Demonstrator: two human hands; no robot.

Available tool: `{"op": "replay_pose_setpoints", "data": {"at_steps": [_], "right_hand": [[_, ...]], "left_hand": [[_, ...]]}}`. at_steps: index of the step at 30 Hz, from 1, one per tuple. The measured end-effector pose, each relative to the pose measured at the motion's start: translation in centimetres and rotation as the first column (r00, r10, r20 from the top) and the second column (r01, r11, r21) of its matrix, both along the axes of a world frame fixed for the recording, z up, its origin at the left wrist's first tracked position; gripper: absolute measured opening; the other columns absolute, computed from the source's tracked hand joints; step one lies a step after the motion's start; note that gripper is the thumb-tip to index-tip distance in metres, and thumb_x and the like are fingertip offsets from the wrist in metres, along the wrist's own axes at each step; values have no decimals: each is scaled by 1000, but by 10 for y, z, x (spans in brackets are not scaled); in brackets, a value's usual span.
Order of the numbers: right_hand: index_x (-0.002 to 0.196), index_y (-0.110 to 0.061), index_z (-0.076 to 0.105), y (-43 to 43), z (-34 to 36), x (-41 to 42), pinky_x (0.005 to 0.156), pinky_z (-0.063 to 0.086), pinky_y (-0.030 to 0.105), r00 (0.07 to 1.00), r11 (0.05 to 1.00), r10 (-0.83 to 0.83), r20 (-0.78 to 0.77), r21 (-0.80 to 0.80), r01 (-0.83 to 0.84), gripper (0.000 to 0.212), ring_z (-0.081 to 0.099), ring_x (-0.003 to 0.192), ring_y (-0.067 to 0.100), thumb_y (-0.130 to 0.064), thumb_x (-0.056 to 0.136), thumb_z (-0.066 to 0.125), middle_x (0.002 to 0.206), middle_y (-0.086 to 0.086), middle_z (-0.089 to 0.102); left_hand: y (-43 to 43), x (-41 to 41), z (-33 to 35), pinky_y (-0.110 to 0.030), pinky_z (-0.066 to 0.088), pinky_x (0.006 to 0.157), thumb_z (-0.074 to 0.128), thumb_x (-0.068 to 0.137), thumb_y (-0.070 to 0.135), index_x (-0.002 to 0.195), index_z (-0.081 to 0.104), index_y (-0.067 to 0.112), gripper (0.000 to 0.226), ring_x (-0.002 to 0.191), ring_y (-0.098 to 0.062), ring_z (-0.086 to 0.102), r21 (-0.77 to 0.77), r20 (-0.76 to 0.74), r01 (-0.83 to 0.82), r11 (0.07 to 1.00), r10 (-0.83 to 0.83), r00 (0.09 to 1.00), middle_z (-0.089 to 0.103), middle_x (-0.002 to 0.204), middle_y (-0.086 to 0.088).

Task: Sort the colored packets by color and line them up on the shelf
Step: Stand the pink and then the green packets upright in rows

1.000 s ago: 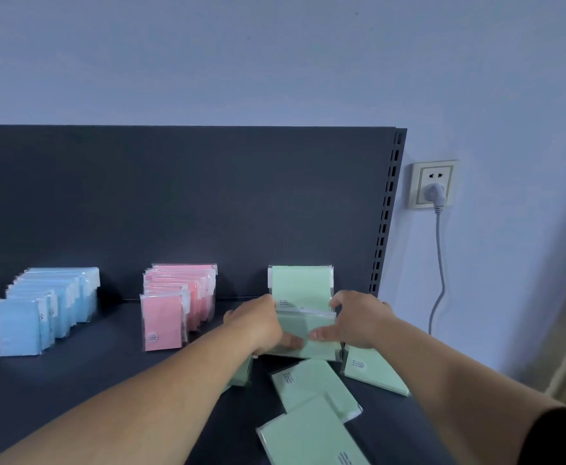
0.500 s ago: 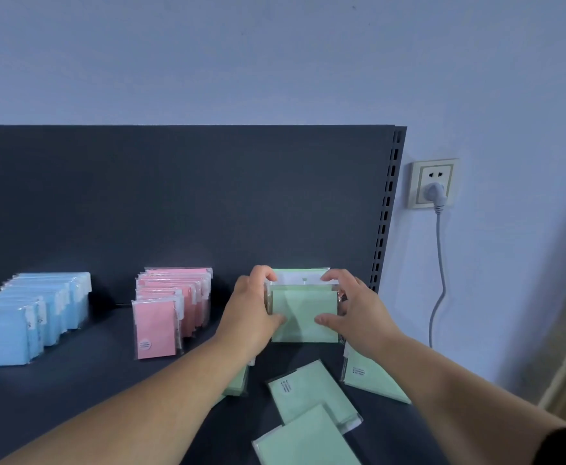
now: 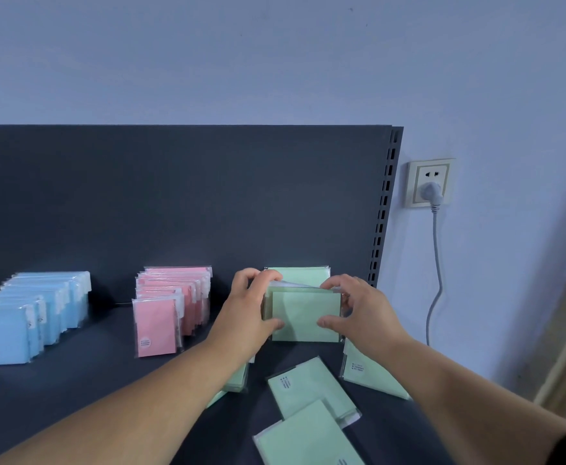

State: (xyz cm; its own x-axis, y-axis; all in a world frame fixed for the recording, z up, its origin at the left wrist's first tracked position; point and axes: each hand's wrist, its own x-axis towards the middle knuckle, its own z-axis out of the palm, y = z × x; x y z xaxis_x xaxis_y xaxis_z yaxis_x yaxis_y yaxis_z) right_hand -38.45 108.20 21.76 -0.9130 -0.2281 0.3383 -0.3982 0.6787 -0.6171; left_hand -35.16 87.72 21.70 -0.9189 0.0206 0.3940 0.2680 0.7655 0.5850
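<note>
The upright pale green plastic-wrapped packet (image 3: 305, 317) is at the far right of the dark grey metal shelf (image 3: 90, 380), just in front of another green packet (image 3: 300, 275) by the back panel (image 3: 174, 196). The left hand (image 3: 248, 317) and right hand (image 3: 358, 313) pinch its 2 side edges, thumbs on its front. Loose green packets (image 3: 308, 387) lie flat nearer. Further left stand a pink packet row (image 3: 171, 303) and a blue packet row (image 3: 33, 313). On the pale blue wall (image 3: 275, 62) is a white socket (image 3: 431, 182). The label print is too small to read.

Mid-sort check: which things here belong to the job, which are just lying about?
Job: blue packets, pink packets, standing green packets held by left hand and right hand, loose green packets, shelf.
Lying about: wall socket, grey cable.
</note>
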Motion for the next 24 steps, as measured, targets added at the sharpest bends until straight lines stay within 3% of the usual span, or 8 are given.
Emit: {"op": "replay_pose_setpoints", "data": {"at_steps": [5, 11, 14, 17, 19, 20, 22, 24], "right_hand": [[107, -35, 65, 3, 0, 5, 72, 43, 7, 997, 1000, 17, -80, -11, -18, 36, 57, 77, 5, -21, 78, 80, 90, -14, 51], [99, -44, 65, 12, -2, 10, 69, 45, 6, 1000, 988, 6, -16, -157, -8, 38, 55, 63, 3, -14, 79, 79, 71, -13, 52], [93, -38, 69, 18, 0, 8, 57, 40, 5, 999, 965, 14, 52, -262, 0, 30, 44, 49, 3, -12, 80, 78, 49, -17, 45], [81, -33, 69, 25, 4, 7, 48, 37, 11, 995, 952, 21, 100, -307, 11, 16, 37, 45, 7, -19, 81, 78, 57, -10, 52], [81, -27, 69, 33, 10, 6, 46, 35, 15, 991, 942, 21, 129, -334, 24, 8, 37, 43, 9, -22, 83, 75, 63, -1, 55], [83, -25, 70, 38, 13, 5, 50, 40, 16, 988, 935, 32, 152, -354, 24, 5, 44, 47, 10, -23, 84, 74, 66, 1, 60], [90, -22, 72, 44, 16, 2, 74, 55, 24, 963, 929, 114, 243, -369, -17, 4, 62, 68, 15, -23, 86, 72, 81, 6, 69], [91, -22, 73, 41, 16, -1, 86, 56, 33, 920, 946, 190, 343, -313, -79, 6, 65, 75, 13, -23, 86, 73, 83, 3, 71]], "left_hand": [[-3, 3, 1, -14, 33, 86, 76, 79, 19, 133, 45, 34, 64, 98, -7, 45, -55, 43, 22, 998, -20, 999, 45, 124, 9], [-3, 4, 2, -20, 36, 91, 70, 85, 24, 140, 38, 30, 63, 112, -15, 49, -91, 121, 18, 996, -7, 993, 52, 131, 3], [-2, 3, 4, -20, 35, 83, 63, 91, 25, 139, 38, 28, 55, 98, -13, 48, -96, 151, 5, 995, 10, 988, 56, 117, 0], [-2, 0, 6, -21, 36, 74, 54, 96, 21, 134, 44, 27, 40, 83, -10, 47, -88, 163, 11, 996, 3, 987, 53, 94, 6], [-4, -5, 7, -22, 36, 64, 48, 98, 17, 131, 45, 26, 34, 74, -10, 47, -95, 177, 10, 995, 7, 984, 56, 94, 3], [-5, -7, 7, -21, 36, 58, 46, 99, 17, 130, 44, 26, 32, 69, -9, 48, -96, 184, 1, 995, 16, 983, 56, 93, 1], [-8, -11, 6, -19, 35, 51, 42, 100, 17, 127, 41, 23, 27, 63, -5, 47, -101, 186, -23, 995, 41, 982, 54, 89, 2], [-10, -15, 5, -21, 34, 51, 41, 101, 19, 124, 38, 20, 23, 62, -5, 44, -114, 193, -41, 993, 62, 979, 51, 83, 3]]}}
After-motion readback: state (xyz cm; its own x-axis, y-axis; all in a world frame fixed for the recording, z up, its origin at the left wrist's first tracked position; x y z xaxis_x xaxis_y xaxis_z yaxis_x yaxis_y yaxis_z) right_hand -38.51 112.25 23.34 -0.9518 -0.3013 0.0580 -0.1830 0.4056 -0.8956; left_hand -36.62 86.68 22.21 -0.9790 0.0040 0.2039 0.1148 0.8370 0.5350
